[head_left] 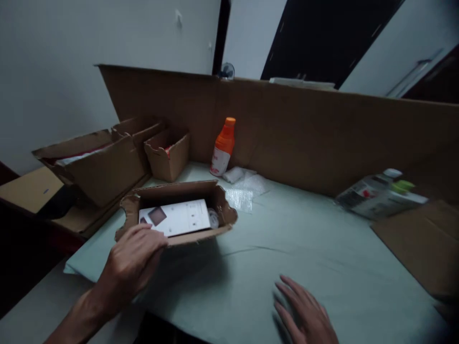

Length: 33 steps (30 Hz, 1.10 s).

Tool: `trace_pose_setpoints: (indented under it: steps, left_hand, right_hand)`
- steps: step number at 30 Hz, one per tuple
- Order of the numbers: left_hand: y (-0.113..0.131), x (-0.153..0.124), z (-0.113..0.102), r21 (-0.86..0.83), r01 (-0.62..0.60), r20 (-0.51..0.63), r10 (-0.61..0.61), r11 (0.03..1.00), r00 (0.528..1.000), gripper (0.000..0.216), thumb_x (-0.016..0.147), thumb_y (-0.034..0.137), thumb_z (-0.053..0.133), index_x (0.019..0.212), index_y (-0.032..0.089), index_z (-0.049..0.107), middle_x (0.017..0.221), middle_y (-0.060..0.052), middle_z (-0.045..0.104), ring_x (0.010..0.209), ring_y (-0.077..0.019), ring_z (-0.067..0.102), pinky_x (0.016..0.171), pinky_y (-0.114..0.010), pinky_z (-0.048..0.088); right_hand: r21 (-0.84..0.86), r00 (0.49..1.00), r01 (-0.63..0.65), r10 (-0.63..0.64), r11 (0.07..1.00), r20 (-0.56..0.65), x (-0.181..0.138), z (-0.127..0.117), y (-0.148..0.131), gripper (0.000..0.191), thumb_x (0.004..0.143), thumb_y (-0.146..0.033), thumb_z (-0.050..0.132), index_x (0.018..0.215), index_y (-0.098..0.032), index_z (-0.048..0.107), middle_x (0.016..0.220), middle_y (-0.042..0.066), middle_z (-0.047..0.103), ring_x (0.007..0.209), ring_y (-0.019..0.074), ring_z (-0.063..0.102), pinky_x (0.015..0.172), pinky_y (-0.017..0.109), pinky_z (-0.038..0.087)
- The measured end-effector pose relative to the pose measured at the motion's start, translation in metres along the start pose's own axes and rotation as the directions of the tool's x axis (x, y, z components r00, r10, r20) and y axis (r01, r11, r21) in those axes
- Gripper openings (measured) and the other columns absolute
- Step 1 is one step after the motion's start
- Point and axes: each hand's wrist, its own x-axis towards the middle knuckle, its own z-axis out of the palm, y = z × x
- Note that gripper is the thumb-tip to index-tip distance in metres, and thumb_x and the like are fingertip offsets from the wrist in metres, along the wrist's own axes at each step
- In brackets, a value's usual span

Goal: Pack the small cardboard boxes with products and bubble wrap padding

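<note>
My left hand [134, 255] grips the near left edge of an open cardboard box [195, 237], its fingers curled over the rim. Inside the box lies a white printed carton [179, 217] with a dark square picture on it, and a coiled clear-white item [213, 218] sits beside its right end. A shadow falls on the green cloth below the box. Over the front right of the cloth is my right hand [303, 310], fingers apart and nothing in them.
A green cloth [287, 229] covers the table. Several cardboard bins [107, 167] stand at the left. An orange bottle [223, 145] and bubble wrap [244, 191] are at the back. Bottles [373, 191] and a cardboard piece [423, 243] lie right. A tall cardboard wall [322, 129] closes the back.
</note>
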Motion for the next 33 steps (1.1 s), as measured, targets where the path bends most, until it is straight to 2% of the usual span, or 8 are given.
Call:
trace_pose_setpoints:
  steps: [7, 11, 15, 17, 19, 23, 29, 33]
  left_hand:
    - [0.03, -0.03, -0.009, -0.156, 0.016, 0.118, 0.002, 0.988, 0.993, 0.036, 0.086, 0.007, 0.062, 0.114, 0.029, 0.065, 0.102, -0.001, 0.078, 0.099, -0.0215, 0.072, 0.089, -0.039, 0.057]
    - [0.029, -0.031, -0.003, -0.103, 0.113, 0.047, -0.108, 0.988, 0.993, 0.047, 0.086, 0.014, 0.065, 0.129, 0.033, 0.06, 0.113, -0.004, 0.075, 0.107, -0.0251, 0.07, 0.093, -0.043, 0.056]
    - [0.03, -0.018, 0.006, -0.01, 0.179, -0.107, -0.179, 0.984, 0.978, 0.062, 0.084, 0.016, 0.07, 0.141, 0.031, 0.052, 0.128, -0.009, 0.066, 0.122, -0.0318, 0.061, 0.106, -0.054, 0.048]
    - [0.025, -0.015, 0.011, 0.027, 0.202, -0.17, -0.194, 0.979, 0.966, 0.063, 0.085, 0.015, 0.07, 0.143, 0.027, 0.051, 0.136, -0.013, 0.061, 0.128, -0.0352, 0.057, 0.108, -0.058, 0.044]
    - [0.016, -0.016, 0.016, 0.063, 0.176, -0.193, -0.161, 0.982, 0.968, 0.064, 0.084, 0.016, 0.071, 0.144, 0.023, 0.05, 0.135, -0.016, 0.06, 0.128, -0.0368, 0.056, 0.108, -0.058, 0.043]
    - [-0.005, -0.027, 0.024, 0.099, 0.082, -0.169, -0.064, 0.992, 0.984, 0.063, 0.083, 0.022, 0.071, 0.143, 0.025, 0.051, 0.12, -0.011, 0.069, 0.113, -0.0308, 0.065, 0.103, -0.051, 0.048]
    - [-0.024, -0.042, 0.029, 0.055, 0.045, -0.117, -0.038, 0.997, 0.992, 0.055, 0.081, 0.02, 0.068, 0.135, 0.029, 0.056, 0.112, -0.008, 0.073, 0.105, -0.0291, 0.068, 0.097, -0.047, 0.051]
    - [-0.038, -0.05, 0.036, 0.065, 0.023, -0.088, -0.017, 0.998, 0.996, 0.05, 0.079, 0.021, 0.066, 0.129, 0.029, 0.061, 0.109, -0.007, 0.075, 0.097, -0.0286, 0.071, 0.087, -0.044, 0.055]
  right_hand:
    - [0.258, 0.996, 0.083, -0.071, 0.962, -0.056, 0.055, -0.025, -0.068, 0.03, 0.093, -0.023, 0.056, 0.122, -0.022, 0.064, 0.128, 0.013, 0.068, 0.116, 0.0275, 0.065, 0.092, 0.047, 0.055]
    - [0.342, 0.993, 0.057, -0.016, 0.938, -0.119, 0.084, -0.058, -0.075, 0.023, 0.094, -0.019, 0.057, 0.114, -0.024, 0.068, 0.118, 0.009, 0.072, 0.11, 0.0252, 0.067, 0.091, 0.045, 0.054]
    - [0.321, 0.958, 0.256, -0.195, 0.912, -0.211, 0.132, -0.088, -0.087, 0.021, 0.094, -0.016, 0.056, 0.108, -0.023, 0.07, 0.116, 0.008, 0.072, 0.11, 0.024, 0.066, 0.091, 0.043, 0.052]
    - [0.246, 0.925, 0.38, -0.356, 0.892, -0.136, 0.161, -0.094, -0.095, 0.019, 0.095, -0.015, 0.057, 0.105, -0.021, 0.071, 0.115, 0.007, 0.073, 0.113, 0.024, 0.063, 0.094, 0.043, 0.048]
    - [0.142, 0.868, 0.481, -0.493, 0.865, 0.057, 0.189, -0.095, -0.103, 0.013, 0.093, -0.015, 0.061, 0.097, -0.019, 0.072, 0.107, 0.006, 0.075, 0.112, 0.0248, 0.06, 0.094, 0.042, 0.044]
    - [-0.114, 0.747, 0.613, -0.526, 0.782, 0.407, 0.229, -0.089, -0.119, 0.009, 0.083, -0.018, 0.071, 0.074, -0.017, 0.071, 0.084, 0.006, 0.074, 0.097, 0.0252, 0.057, 0.086, 0.04, 0.036]
    - [-0.142, 0.625, 0.727, -0.561, 0.672, 0.543, 0.233, -0.069, -0.12, 0.011, 0.077, -0.018, 0.072, 0.066, -0.019, 0.068, 0.075, 0.005, 0.073, 0.089, 0.0231, 0.052, 0.085, 0.04, 0.031]
    - [-0.099, 0.645, 0.672, -0.515, 0.734, 0.565, 0.224, -0.052, -0.112, 0.012, 0.081, -0.015, 0.067, 0.07, -0.02, 0.069, 0.075, 0.004, 0.073, 0.084, 0.0212, 0.053, 0.083, 0.039, 0.032]
